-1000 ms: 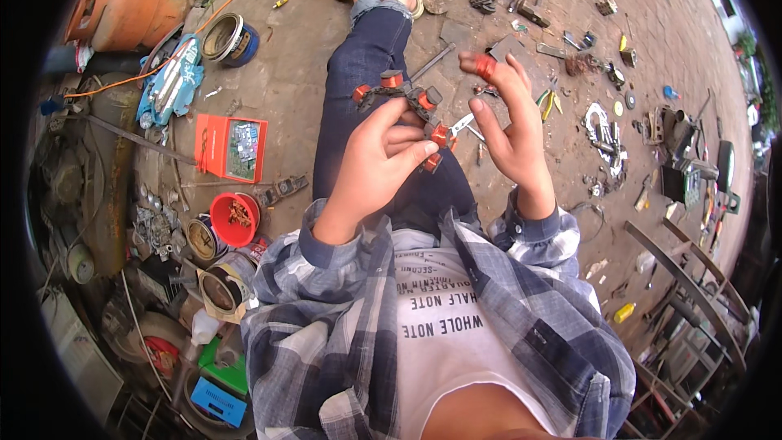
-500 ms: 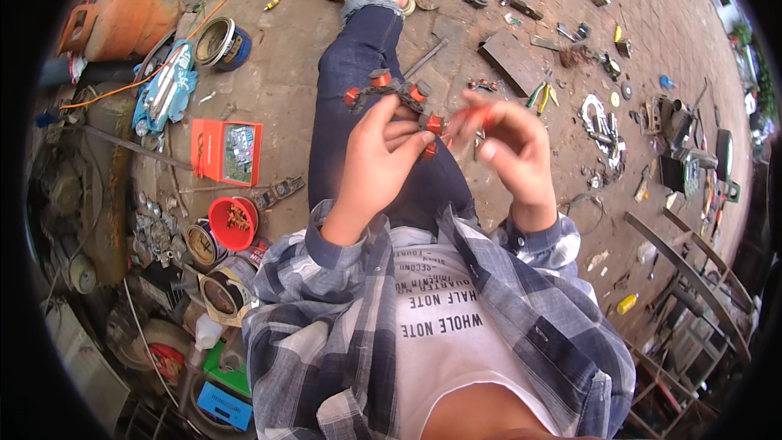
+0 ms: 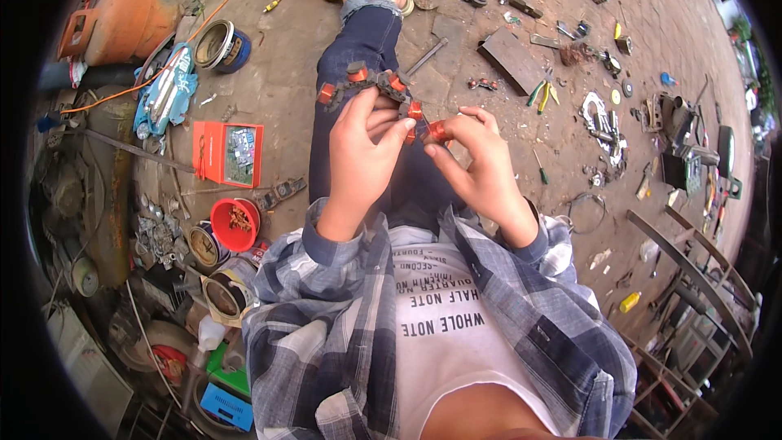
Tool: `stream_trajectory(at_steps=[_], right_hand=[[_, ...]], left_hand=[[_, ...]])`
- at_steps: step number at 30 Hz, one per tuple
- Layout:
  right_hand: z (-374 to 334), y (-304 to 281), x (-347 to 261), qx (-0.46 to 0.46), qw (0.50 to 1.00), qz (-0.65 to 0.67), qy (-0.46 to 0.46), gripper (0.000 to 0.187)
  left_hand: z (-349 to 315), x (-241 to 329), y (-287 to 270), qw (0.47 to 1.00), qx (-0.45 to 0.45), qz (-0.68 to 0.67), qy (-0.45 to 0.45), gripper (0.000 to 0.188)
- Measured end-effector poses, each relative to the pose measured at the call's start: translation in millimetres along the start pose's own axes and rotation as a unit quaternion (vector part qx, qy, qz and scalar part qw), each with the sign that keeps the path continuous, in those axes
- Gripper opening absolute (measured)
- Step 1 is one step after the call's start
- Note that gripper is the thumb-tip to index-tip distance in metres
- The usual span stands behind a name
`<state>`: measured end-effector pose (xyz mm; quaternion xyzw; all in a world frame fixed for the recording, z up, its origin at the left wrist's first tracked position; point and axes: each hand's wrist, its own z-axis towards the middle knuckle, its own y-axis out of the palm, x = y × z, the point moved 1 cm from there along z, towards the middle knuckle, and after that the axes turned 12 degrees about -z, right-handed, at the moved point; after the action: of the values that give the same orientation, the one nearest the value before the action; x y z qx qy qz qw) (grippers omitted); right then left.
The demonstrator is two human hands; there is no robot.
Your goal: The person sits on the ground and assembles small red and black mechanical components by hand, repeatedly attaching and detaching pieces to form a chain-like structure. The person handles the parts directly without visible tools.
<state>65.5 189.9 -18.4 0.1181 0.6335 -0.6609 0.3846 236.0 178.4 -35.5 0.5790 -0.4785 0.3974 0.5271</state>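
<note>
I sit on the ground with my legs stretched out, in blue jeans. My left hand holds a dark metal ring studded with several red caps, lifted over my thighs. My right hand pinches one small red cap against the ring's right end, next to the left fingertips. Both hands touch the ring at that spot. My checked shirt sleeves cover both forearms.
A red open box and a red bowl of small parts lie to my left, beside tins and an orange gas cylinder. Scattered tools, pliers and metal parts cover the ground to my right. A metal frame stands at right.
My right hand, raised apart with a red cap a second ago, has come down and left to meet the ring. The left hand has kept hold of the ring.
</note>
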Motion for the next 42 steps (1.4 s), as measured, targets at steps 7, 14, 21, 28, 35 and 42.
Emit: stream_trajectory(at_steps=[7, 14, 21, 28, 35, 42], right_hand=[[28.8, -10.0, 24.6, 0.119, 0.989, -0.081, 0.016, 0.01], [-6.1, 5.0, 30.6, -0.051, 0.998, -0.02, -0.025, 0.009], [5.2, -22.5, 6.6, -0.125, 0.929, 0.348, -0.027, 0.011], [29.0, -11.0, 24.2, 0.054, 0.996, 0.026, -0.059, 0.037], [1.7, -1.3, 16.6, -0.095, 0.993, 0.016, -0.068, 0.011], [18.0, -10.2, 20.2, -0.047, 0.898, 0.403, 0.168, 0.013]], left_hand=[[-3.1, -5.6, -4.3, 0.994, -0.066, -0.004, -0.085, 0.038], [3.3, 3.0, -10.1, 0.99, -0.047, -0.126, -0.043, 0.035], [5.1, -5.0, -7.6, 0.997, -0.004, -0.066, -0.038, 0.032], [-2.4, 3.3, -3.2, 0.993, -0.06, -0.077, -0.073, 0.032], [0.1, 0.7, -7.0, 0.999, -0.026, -0.021, -0.022, 0.031], [-3.5, -3.8, 6.4, 0.995, -0.073, 0.005, -0.069, 0.032]])
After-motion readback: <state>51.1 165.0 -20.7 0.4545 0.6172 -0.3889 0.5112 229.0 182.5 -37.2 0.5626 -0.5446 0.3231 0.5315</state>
